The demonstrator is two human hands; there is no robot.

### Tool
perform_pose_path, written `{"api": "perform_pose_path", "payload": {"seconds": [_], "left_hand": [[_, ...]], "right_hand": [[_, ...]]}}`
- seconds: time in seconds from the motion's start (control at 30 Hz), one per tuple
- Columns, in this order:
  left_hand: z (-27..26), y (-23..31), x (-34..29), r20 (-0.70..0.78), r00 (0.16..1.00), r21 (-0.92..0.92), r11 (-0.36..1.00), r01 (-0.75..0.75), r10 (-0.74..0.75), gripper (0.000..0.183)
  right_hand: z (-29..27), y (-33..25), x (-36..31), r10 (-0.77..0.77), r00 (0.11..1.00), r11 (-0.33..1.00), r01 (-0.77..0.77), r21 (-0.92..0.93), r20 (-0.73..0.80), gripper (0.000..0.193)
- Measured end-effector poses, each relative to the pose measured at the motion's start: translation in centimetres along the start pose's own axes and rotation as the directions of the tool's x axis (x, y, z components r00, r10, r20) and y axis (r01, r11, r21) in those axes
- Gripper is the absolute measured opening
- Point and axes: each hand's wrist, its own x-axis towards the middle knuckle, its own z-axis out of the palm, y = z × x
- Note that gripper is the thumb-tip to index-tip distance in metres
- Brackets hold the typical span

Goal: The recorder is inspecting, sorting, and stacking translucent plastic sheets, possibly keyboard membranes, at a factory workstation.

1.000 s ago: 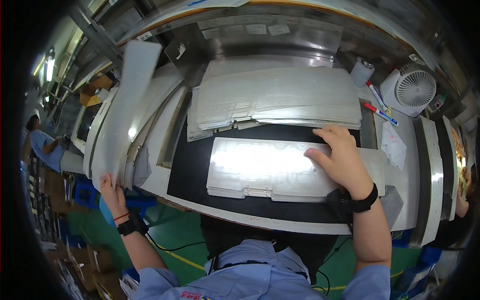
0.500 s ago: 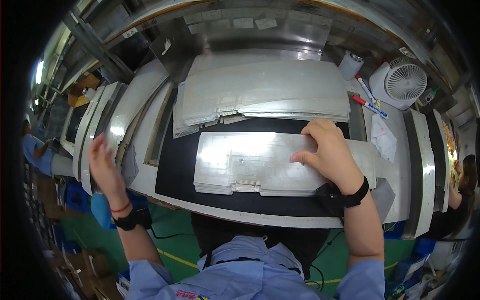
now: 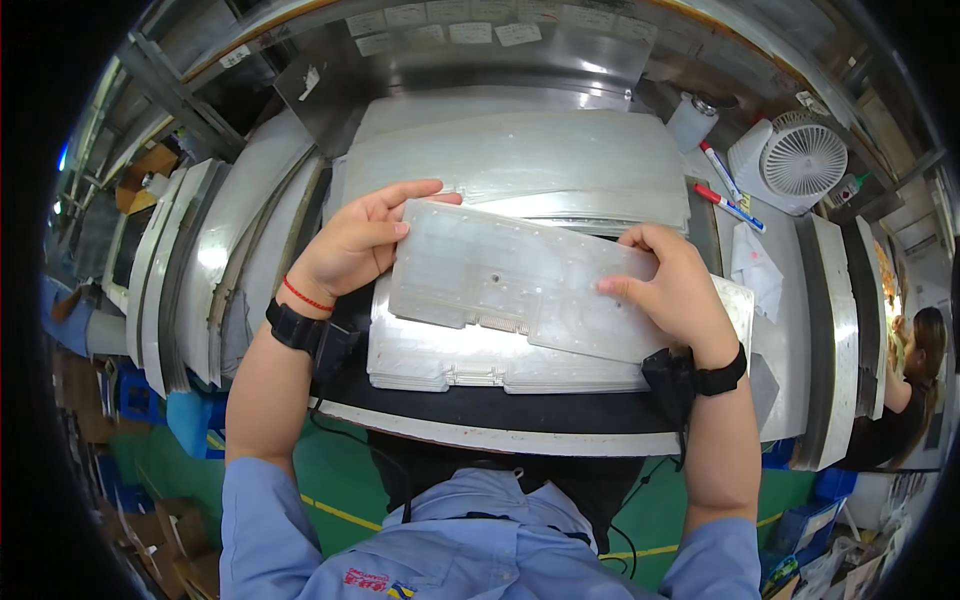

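Observation:
Between my two hands a thin translucent whitish sheet [image 3: 480, 275] is lifted and tilted, its left end higher and its right end lower. My left hand [image 3: 362, 240] pinches the sheet's upper left corner, thumb on top. At the right end, my right hand [image 3: 672, 290] grips it by the far edge, thumb on its face. Small holes and a comb-like notch show on the sheet. Directly beneath it lies a stack of similar sheets [image 3: 430, 365] on a black mat [image 3: 560, 412]. Beyond, a larger pile of sheets [image 3: 520, 150] covers the back of the table.
Curved stacks of panels stand at the left [image 3: 170, 270] and right [image 3: 835, 340]. At the back right are a white fan [image 3: 795, 160], a bottle [image 3: 692, 122], a red-and-blue marker [image 3: 728, 207] and a crumpled white cloth [image 3: 757, 272]. Another person [image 3: 905, 390] sits at far right.
My left hand has come in from the left side and taken hold of the top sheet's corner. The sheet has risen off the stack and tilted, with my right hand still on it.

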Motion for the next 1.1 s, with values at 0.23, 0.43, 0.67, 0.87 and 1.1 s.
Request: {"api": "perform_pose_path", "payload": {"seconds": [0.23,0.43,0.67,0.87,1.1], "left_hand": [[0.3,-1.9,-0.1,-0.159,0.986,0.062,0.997,-0.036,0.046,0.044],[0.6,-2.0,-0.8,-0.252,0.966,0.151,0.988,-0.024,0.061,0.039],[0.7,-2.0,-1.0,-0.26,0.962,0.13,0.99,-0.054,0.086,0.038],[0.9,-1.9,-0.8,-0.263,0.962,0.067,0.996,-0.054,0.07,0.04],[0.6,-2.0,-1.0,-0.27,0.96,0.096,0.994,-0.052,0.076,0.043]], "right_hand": [[0.3,0.8,0.1,-0.058,0.995,0.996,0.063,-0.065,0.078,0.045],[0.2,0.2,0.3,-0.01,0.998,1.0,0.011,-0.015,0.061,0.045],[0.3,0.1,0.2,-0.013,0.999,1.0,0.012,0.025,0.029,0.046],[0.4,0.1,0.2,-0.021,1.0,1.0,0.021,0.021,0.012,0.045],[0.3,-0.1,0.2,0.04,0.999,0.998,-0.041,0.039,0.017,0.045]]}}
